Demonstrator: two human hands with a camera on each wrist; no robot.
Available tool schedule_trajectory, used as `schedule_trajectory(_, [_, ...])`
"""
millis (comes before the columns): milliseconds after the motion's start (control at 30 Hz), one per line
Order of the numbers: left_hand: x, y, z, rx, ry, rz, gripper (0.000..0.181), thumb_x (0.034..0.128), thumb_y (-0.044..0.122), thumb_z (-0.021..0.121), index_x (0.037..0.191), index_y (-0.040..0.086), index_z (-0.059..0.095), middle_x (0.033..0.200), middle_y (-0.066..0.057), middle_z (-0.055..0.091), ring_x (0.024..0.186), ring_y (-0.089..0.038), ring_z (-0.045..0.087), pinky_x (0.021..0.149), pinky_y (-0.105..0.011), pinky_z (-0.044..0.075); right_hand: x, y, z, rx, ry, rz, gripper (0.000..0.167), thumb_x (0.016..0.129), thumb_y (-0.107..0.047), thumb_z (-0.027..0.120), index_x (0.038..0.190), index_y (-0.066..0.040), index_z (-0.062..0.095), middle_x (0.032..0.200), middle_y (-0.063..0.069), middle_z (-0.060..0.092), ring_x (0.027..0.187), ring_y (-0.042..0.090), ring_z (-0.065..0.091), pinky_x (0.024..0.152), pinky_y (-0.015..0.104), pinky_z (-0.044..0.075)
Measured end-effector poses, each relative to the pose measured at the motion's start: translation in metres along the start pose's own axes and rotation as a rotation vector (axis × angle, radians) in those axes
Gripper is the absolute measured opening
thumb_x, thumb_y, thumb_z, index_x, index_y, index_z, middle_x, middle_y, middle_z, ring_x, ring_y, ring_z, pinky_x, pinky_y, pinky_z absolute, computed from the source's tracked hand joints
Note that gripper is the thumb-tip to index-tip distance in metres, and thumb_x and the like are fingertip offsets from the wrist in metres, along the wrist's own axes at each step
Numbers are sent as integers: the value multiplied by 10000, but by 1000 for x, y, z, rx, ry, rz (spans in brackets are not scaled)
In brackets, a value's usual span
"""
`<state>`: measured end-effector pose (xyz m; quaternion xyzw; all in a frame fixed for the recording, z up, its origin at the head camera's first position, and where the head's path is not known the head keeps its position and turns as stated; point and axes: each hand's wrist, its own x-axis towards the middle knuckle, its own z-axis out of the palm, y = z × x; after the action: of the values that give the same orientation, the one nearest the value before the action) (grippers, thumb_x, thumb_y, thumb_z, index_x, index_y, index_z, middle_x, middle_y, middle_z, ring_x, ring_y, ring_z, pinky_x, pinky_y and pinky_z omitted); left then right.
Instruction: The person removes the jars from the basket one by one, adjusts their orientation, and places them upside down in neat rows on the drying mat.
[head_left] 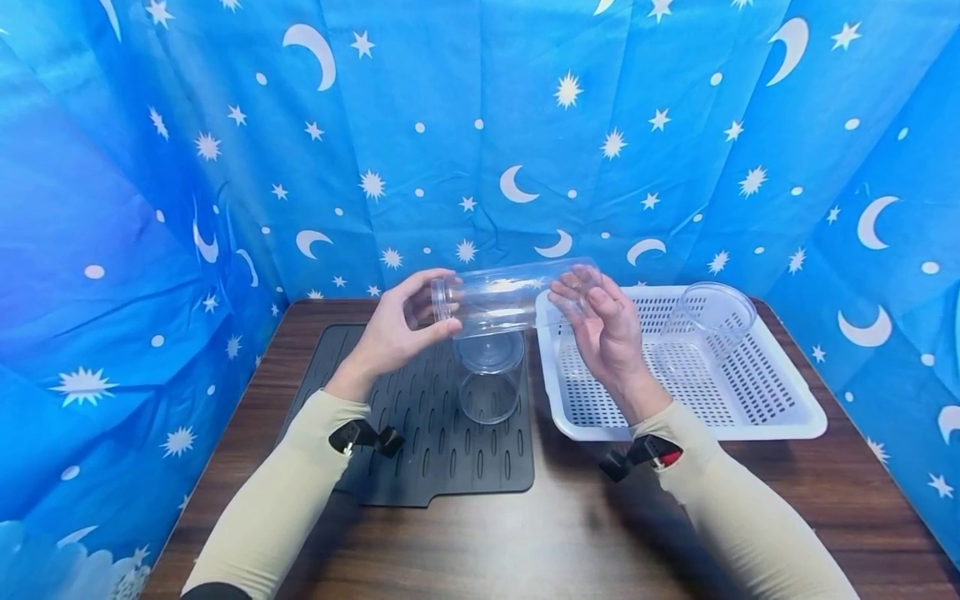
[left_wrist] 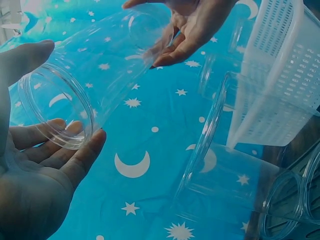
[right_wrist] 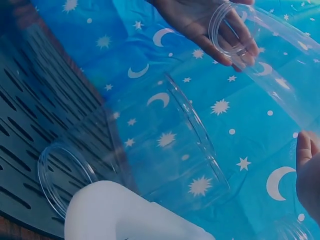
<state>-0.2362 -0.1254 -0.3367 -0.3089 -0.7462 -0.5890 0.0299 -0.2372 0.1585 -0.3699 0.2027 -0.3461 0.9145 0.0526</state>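
Observation:
A clear plastic jar [head_left: 495, 296] lies sideways in the air between both hands. My left hand [head_left: 405, 321] grips it round the ridged mouth end, thumb on the near side and fingers beyond. At the other end my right hand [head_left: 607, 333] holds the base, partly seen through the clear wall. In the left wrist view the mouth [left_wrist: 57, 107] has no lid. Below the held jar, another clear jar [head_left: 489, 400] stands on a dark ribbed mat [head_left: 405, 467]; its ridged rim [right_wrist: 65, 175] is at the mat in the right wrist view.
A white perforated basket [head_left: 555, 417] sits on the wooden table [head_left: 570, 542] at right, with a clear jar [head_left: 705, 325] tilted inside it. A blue curtain [head_left: 450, 150] with moons and stars surrounds the back and sides of the table.

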Motion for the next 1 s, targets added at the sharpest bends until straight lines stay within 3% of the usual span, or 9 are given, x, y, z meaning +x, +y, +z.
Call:
schedule_trajectory(333, [-2, 1, -1, 7, -13, -7, 602, 864, 140, 742, 1397, 68, 471, 1369, -157, 550, 1231, -330, 575, 1061, -380, 446, 6, -2, 0, -32, -44, -49, 348, 834, -106, 749, 1135, 20, 629, 1033, 141, 689, 1003, 288, 654, 943, 387, 534])
schedule_trajectory(533, [-6, -4, -5, 17, -80, -26, 767, 843, 291, 776, 1478, 122, 381, 1468, -132, 458, 1359, -241, 458, 1133, -388, 361, 13, -10, 2, -99, -83, -104, 400, 800, -119, 794, 1130, 45, 637, 996, 145, 716, 923, 258, 700, 819, 317, 572])
schedule_trajectory(667, [-12, -12, -12, 39, -123, -34, 881, 819, 373, 786, 1524, 148, 307, 1504, -110, 419, 1378, -246, 432, 1136, -417, 358, 18, -21, 5, -126, -111, -140, 470, 793, -129, 808, 1165, 82, 612, 1016, 164, 706, 940, 272, 703, 879, 366, 565])
schedule_trajectory(833, [-17, -24, -21, 190, -120, -46, 862, 830, 356, 780, 1529, 185, 306, 1521, -52, 407, 1406, -240, 388, 1148, -460, 332, 22, -36, 9, -107, -148, -172, 485, 793, -78, 796, 1197, 108, 603, 1035, 187, 702, 945, 288, 700, 908, 400, 553])
schedule_trajectory(1000, [-22, -42, -25, 438, -111, -151, 894, 808, 442, 773, 1531, 197, 309, 1550, -39, 365, 1442, -262, 323, 1138, -539, 312, 20, -45, 13, -64, -182, -176, 439, 790, 3, 767, 1186, 117, 616, 1038, 215, 702, 938, 304, 701, 881, 388, 563])
